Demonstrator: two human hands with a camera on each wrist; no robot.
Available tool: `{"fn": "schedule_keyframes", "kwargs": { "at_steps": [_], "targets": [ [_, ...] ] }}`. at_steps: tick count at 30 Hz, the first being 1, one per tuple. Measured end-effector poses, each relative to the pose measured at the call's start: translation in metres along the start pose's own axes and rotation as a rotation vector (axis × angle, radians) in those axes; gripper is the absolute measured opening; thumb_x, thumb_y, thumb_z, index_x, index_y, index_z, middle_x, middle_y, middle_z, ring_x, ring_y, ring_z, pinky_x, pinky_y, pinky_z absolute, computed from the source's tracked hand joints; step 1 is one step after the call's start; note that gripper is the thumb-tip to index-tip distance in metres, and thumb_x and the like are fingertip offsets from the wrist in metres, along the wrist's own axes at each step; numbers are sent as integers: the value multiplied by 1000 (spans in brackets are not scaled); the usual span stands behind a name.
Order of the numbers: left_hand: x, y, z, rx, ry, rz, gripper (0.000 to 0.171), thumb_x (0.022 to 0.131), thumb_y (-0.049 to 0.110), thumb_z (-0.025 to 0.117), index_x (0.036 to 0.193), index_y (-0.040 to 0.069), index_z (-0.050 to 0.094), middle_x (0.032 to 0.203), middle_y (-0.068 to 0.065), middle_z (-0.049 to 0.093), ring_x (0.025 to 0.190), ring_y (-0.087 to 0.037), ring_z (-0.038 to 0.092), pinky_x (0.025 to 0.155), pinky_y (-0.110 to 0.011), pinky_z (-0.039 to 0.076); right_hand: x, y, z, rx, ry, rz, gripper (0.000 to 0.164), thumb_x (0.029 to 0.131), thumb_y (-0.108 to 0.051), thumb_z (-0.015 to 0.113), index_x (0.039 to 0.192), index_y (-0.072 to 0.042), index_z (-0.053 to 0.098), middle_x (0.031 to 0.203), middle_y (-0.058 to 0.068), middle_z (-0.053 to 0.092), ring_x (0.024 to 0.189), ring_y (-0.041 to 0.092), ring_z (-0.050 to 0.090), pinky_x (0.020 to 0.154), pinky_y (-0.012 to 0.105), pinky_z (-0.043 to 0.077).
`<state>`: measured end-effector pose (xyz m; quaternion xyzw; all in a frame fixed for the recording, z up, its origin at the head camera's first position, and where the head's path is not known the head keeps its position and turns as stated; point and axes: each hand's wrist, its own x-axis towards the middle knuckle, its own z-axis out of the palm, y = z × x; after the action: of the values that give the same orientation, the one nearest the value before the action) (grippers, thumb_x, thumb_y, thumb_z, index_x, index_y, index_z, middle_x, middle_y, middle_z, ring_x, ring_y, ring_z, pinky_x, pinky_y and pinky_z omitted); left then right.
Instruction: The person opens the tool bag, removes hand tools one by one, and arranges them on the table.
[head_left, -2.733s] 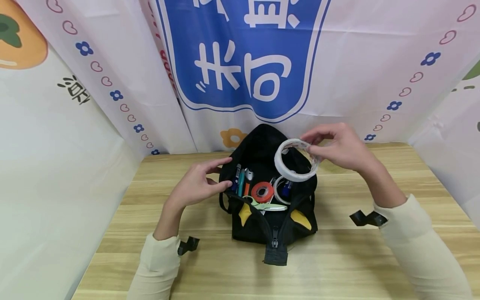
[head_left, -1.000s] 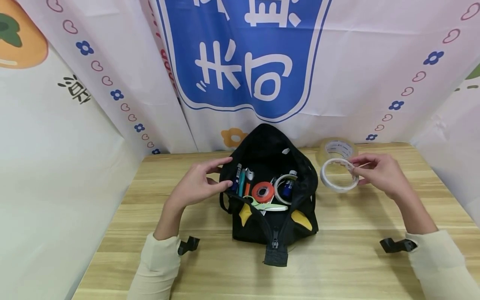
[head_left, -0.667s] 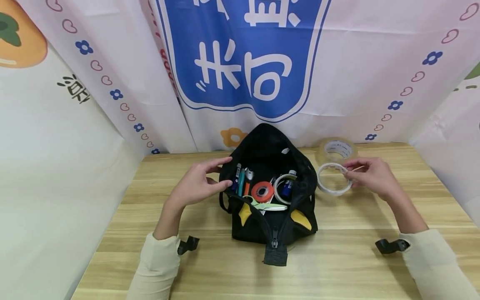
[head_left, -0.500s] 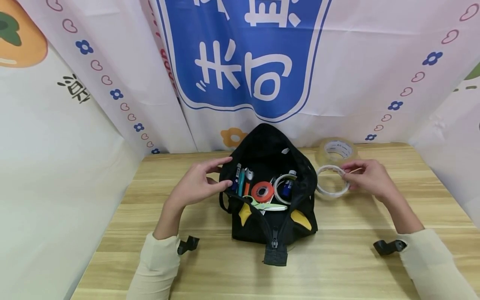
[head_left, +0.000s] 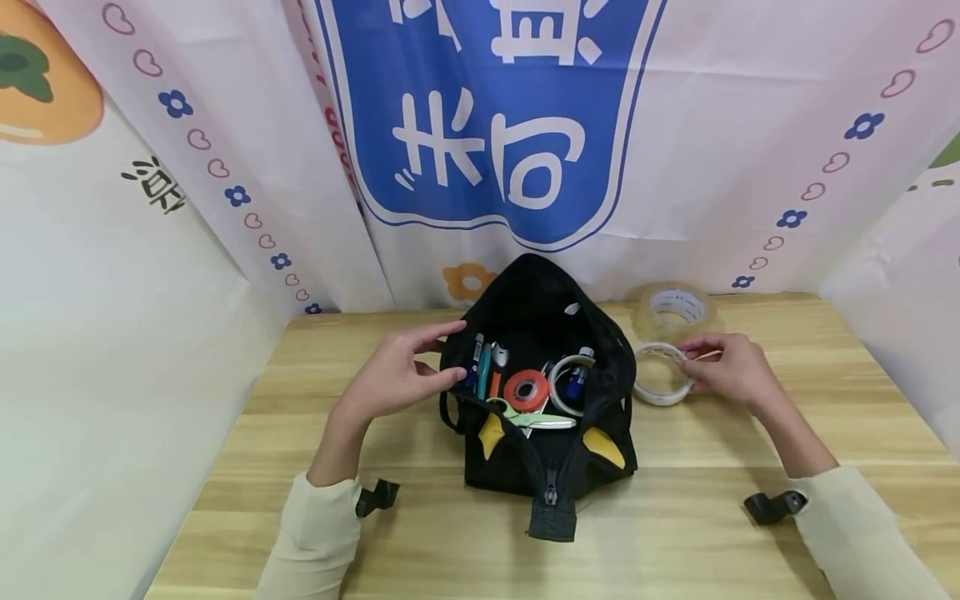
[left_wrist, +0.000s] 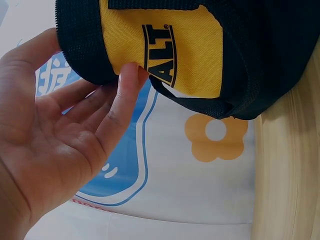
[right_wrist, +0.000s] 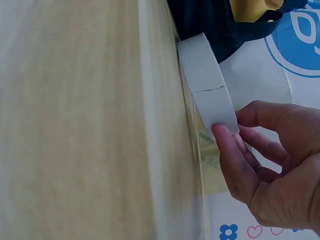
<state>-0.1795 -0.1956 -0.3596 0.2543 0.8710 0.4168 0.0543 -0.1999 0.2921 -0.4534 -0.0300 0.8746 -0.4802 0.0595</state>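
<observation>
A black tool bag (head_left: 551, 462) with yellow patches stands unzipped on the table. My left hand (head_left: 397, 375) holds the bag's left rim between thumb and forefinger; in the left wrist view, the thumb lies against the yellow "ALT" patch (left_wrist: 195, 55). My right hand (head_left: 731, 367) pinches the right side of a white tape roll (head_left: 663, 400), which lies low on the table beside the bag. Inside the bag are a red tape roll (head_left: 513, 390), green scissors (head_left: 540, 422), another pale ring (head_left: 555, 387), a blue bottle (head_left: 576, 385) and pen-like items (head_left: 483, 371).
A clear packing tape roll (head_left: 643, 315) sits behind the white roll, near the back edge of the wooden table (head_left: 660, 533). A printed cloth (head_left: 697, 167) hangs behind the table, and pale sheets line both sides.
My right hand has brought the white tape roll from above the bag out to the right, then down and slightly back left to the table. My left hand stays on the rim.
</observation>
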Motion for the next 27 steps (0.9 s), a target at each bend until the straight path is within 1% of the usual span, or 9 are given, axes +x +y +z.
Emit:
{"fn": "schedule_keyframes", "kwargs": {
  "at_steps": [6, 11, 14, 16, 20, 22, 24, 25, 27],
  "targets": [
    [0, 1, 0, -2, 6, 6, 63, 96, 15, 81, 154, 10, 59, 154, -17, 62, 126, -37, 71, 80, -28, 67, 1, 0, 0, -40, -17, 14, 37, 99, -3, 72, 132, 13, 66, 118, 28, 71, 84, 3, 71, 72, 31, 68],
    [1, 1, 0, 8, 2, 2, 63, 96, 17, 81, 155, 10, 59, 155, -17, 61, 127, -37, 70, 82, -29, 67, 1, -1, -4, -114, -11, 8, 38, 101, -11, 73, 132, 9, 68, 119, 26, 72, 87, 5, 70, 72, 29, 67],
    [1, 1, 0, 11, 2, 5, 63, 96, 17, 81, 154, 10, 59, 155, -17, 61, 127, -37, 70, 82, -29, 67, -2, -8, -8, -155, 12, -13, 39, 101, -15, 74, 133, 7, 69, 119, 26, 74, 89, 6, 69, 69, 26, 66],
    [1, 1, 0, 9, 3, 9, 63, 96, 17, 81, 154, 10, 59, 155, -17, 61, 127, -37, 71, 82, -29, 67, -3, -13, -9, -188, 34, -42, 39, 101, -17, 75, 133, 4, 70, 120, 25, 75, 92, 8, 68, 70, 23, 63],
    [1, 0, 1, 5, 2, 12, 62, 96, 17, 81, 154, 10, 59, 154, -17, 62, 126, -36, 71, 81, -28, 67, -6, -24, -13, -235, 79, -128, 39, 101, -19, 76, 135, 0, 71, 122, 24, 76, 97, 4, 65, 76, 13, 55],
    [1, 1, 1, 3, 1, 9, 63, 96, 17, 81, 154, 10, 59, 154, -17, 62, 126, -36, 71, 80, -28, 67, -7, -31, -15, -223, 101, -173, 40, 101, -19, 76, 135, 0, 70, 126, 23, 75, 99, -3, 63, 79, 8, 53],
    [1, 1, 0, 2, 0, 6, 63, 96, 17, 81, 154, 10, 59, 155, -17, 61, 126, -36, 71, 80, -27, 67, -8, -40, -17, -177, 122, -204, 39, 100, -17, 77, 135, 0, 70, 130, 22, 74, 99, -10, 63, 81, 5, 54],
    [1, 1, 0, 2, 0, 4, 63, 96, 17, 81, 154, 10, 59, 154, -17, 62, 126, -36, 71, 80, -27, 67, -8, -44, -19, -144, 125, -226, 40, 100, -15, 78, 135, 1, 70, 130, 19, 74, 100, -11, 64, 83, 5, 55],
    [1, 2, 0, 2, 0, 1, 63, 96, 17, 81, 154, 10, 59, 154, -17, 61, 126, -37, 71, 80, -27, 67, -9, -53, -22, -88, 123, -263, 41, 99, -12, 78, 137, 2, 68, 129, 5, 74, 101, -13, 65, 85, 5, 56]
  ]
}}
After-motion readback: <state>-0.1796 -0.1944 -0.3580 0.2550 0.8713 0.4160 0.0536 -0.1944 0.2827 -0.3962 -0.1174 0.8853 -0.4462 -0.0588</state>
